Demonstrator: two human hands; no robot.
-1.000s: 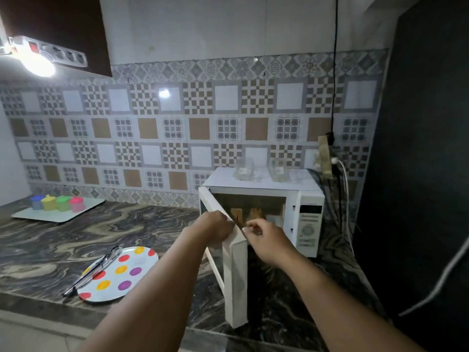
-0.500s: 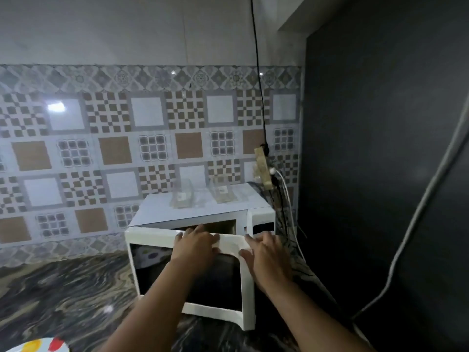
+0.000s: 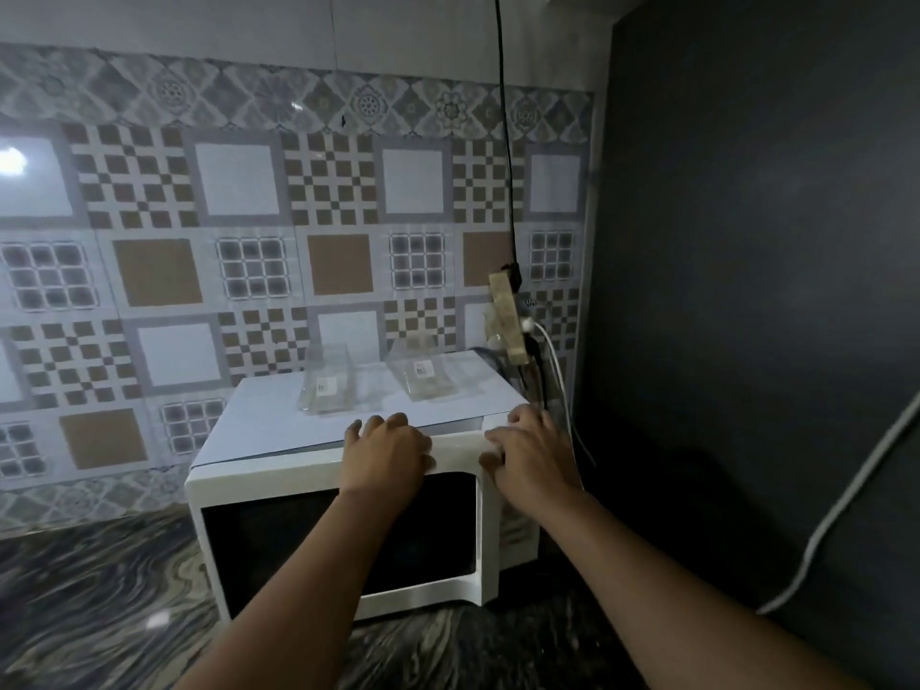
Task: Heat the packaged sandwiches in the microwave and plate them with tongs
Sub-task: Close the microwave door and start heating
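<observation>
My left hand (image 3: 386,453) and right hand (image 3: 530,453), fingers loose, grasping nothing, press the microwave (image 3: 279,478) door at frame centre. Sandwiches: presumably inside, unseen. Risk: an unlatched door blocks heating; jolts topple the containers (image 3: 326,385) above.

Home kitchen: microwave (image 3: 343,495); tiled backsplash (image 3: 249,231); marble counter (image 3: 99,590)
</observation>
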